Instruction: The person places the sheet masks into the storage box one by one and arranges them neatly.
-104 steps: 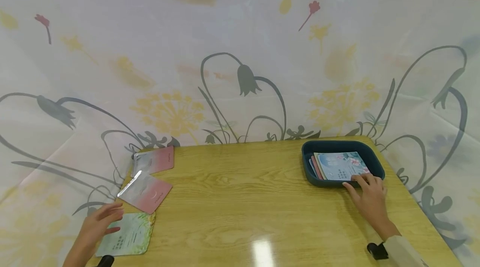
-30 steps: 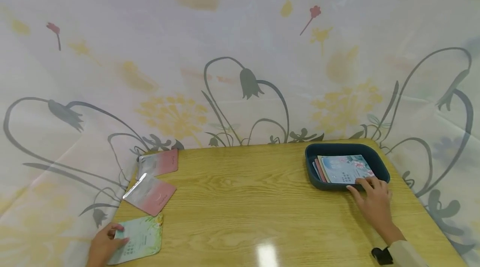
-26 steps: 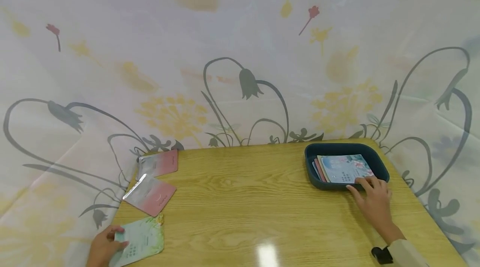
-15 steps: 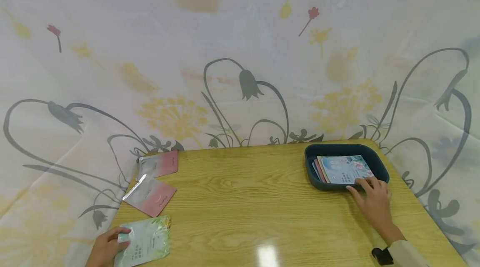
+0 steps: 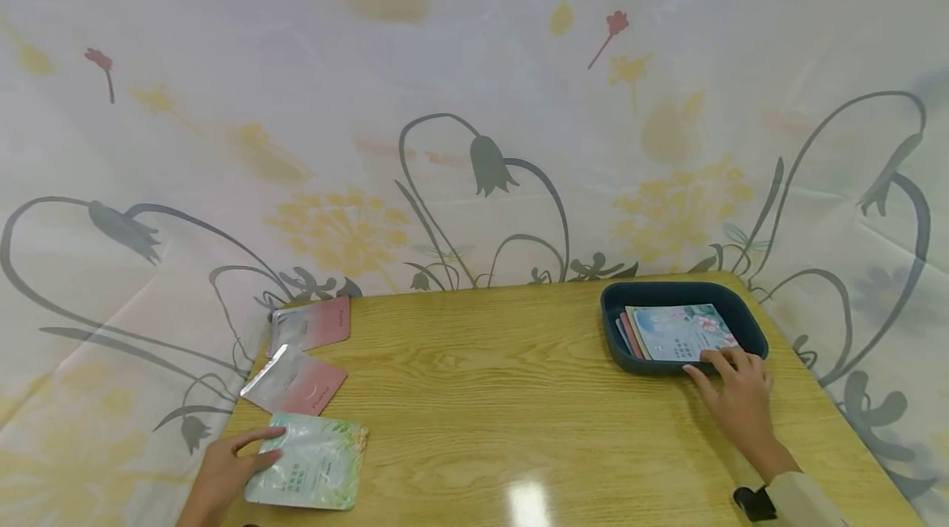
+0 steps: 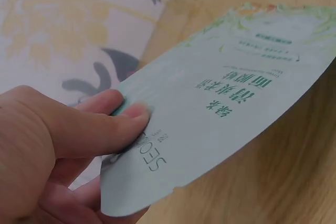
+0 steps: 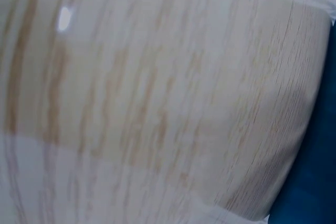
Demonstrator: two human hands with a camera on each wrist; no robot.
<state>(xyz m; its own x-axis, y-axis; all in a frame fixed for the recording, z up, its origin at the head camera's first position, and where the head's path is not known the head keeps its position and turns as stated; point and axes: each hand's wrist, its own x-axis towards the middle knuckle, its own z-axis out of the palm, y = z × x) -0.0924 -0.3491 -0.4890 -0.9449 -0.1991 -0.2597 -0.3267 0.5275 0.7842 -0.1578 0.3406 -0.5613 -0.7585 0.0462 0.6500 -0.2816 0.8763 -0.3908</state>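
Note:
A light green sheet mask packet [image 5: 307,461] with a leafy border is pinched at its left edge by my left hand [image 5: 226,469]. The left wrist view shows the thumb on top of the packet [image 6: 210,103], which is tilted and lifted off the wood. At the far right stands a dark blue tray [image 5: 615,354] holding a small stack of packets, a floral light blue packet [image 5: 678,333] on top. My right hand [image 5: 741,408] grips the tray's near rim, thumb outside and fingers over the edge. The right wrist view shows the tray's side [image 7: 310,177] but no fingers.
Two pink and silver packets [image 5: 315,323] lie at the table's left side, the nearer pink packet [image 5: 296,379] partly overlapped in view by the green one. Behind the wooden table [image 5: 474,395] hangs a flower-printed backdrop [image 5: 445,58].
My left hand has gone from hovering over the green packet to pinching it. Hand and packet have since moved right and slightly away from me. The right hand stays at the tray's rim.

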